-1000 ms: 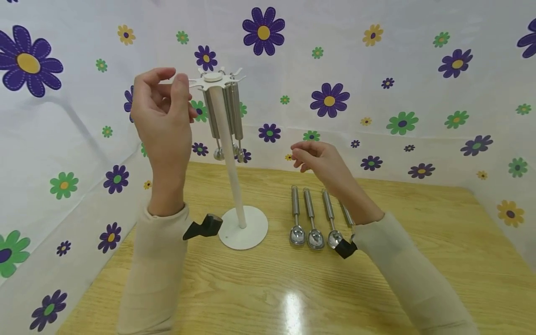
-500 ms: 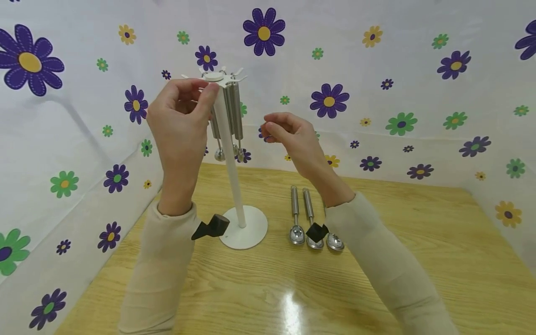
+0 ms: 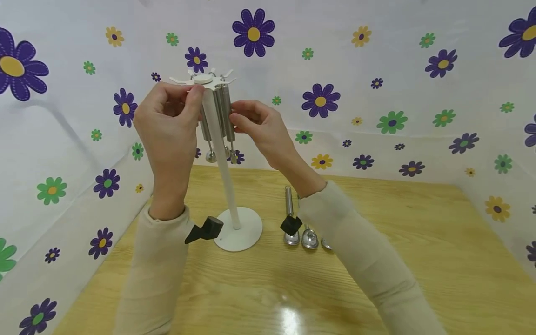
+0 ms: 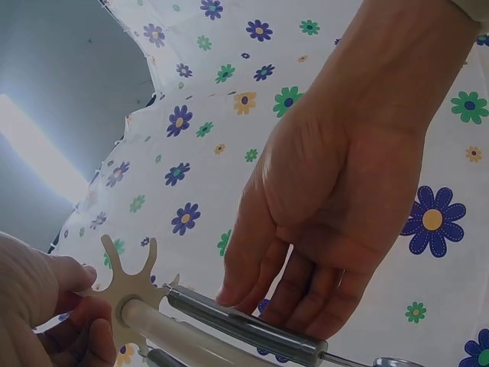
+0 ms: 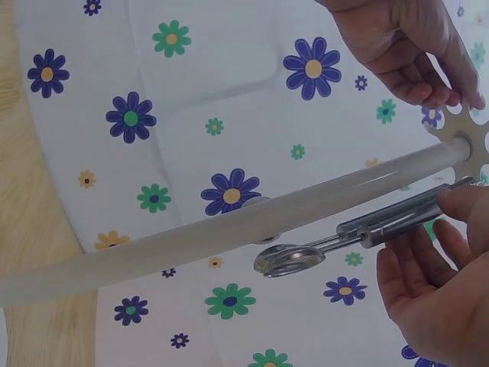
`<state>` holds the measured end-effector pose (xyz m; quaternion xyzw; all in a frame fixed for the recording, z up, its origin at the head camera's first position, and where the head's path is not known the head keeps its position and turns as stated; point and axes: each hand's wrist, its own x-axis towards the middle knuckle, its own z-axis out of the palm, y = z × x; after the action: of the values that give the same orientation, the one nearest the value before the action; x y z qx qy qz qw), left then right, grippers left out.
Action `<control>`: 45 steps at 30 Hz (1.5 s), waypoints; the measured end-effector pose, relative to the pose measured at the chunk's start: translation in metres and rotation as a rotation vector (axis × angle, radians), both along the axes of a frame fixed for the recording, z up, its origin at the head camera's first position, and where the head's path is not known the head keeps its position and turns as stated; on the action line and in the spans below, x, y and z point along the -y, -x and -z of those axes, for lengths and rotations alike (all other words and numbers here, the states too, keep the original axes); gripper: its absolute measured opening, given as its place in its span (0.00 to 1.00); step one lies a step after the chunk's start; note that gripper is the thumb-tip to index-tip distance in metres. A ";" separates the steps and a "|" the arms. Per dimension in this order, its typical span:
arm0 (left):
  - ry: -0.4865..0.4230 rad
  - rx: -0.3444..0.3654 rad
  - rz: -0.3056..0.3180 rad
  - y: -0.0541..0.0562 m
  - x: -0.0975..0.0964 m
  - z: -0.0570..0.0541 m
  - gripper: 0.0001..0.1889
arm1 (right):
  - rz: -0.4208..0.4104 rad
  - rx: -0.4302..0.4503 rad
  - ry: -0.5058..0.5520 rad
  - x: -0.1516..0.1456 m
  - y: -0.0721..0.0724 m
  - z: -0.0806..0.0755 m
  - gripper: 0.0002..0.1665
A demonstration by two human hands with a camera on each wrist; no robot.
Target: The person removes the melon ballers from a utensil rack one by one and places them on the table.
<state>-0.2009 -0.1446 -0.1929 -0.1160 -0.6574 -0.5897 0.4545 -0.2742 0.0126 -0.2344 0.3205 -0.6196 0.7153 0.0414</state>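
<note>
A white utensil stand (image 3: 224, 172) with a ring of hooks on top rises from a round base. Several steel scoops hang from its hooks, bowls down. At the top, my left hand (image 3: 167, 125) pinches a hook arm between thumb and fingers. My right hand (image 3: 265, 132) holds the handle of a hanging scoop (image 5: 393, 223), thumb on one side and fingers on the other. A second handle lies close beside it in the right wrist view. More steel scoops (image 3: 310, 238) lie side by side on the table, partly hidden by my right arm.
The wooden table (image 3: 251, 288) meets a white flower-print cloth (image 3: 347, 60) at the back and sides. The stand's base (image 3: 249, 235) sits left of the scoops on the table. Black camera mounts stick out from both wrists.
My right hand has moved left and up from above the table scoops to the hanging scoop's handle. My left hand has moved right, from the stand's left edge onto its hook ring.
</note>
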 end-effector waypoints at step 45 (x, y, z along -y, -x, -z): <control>-0.125 0.205 0.236 0.026 0.034 -0.009 0.05 | 0.115 -0.020 -0.291 -0.055 -0.020 -0.014 0.12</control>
<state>-0.2266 -0.1784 -0.1836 -0.1028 -0.6443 -0.6874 0.3190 -0.2539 0.0680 -0.2209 0.2941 -0.7337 0.6111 0.0414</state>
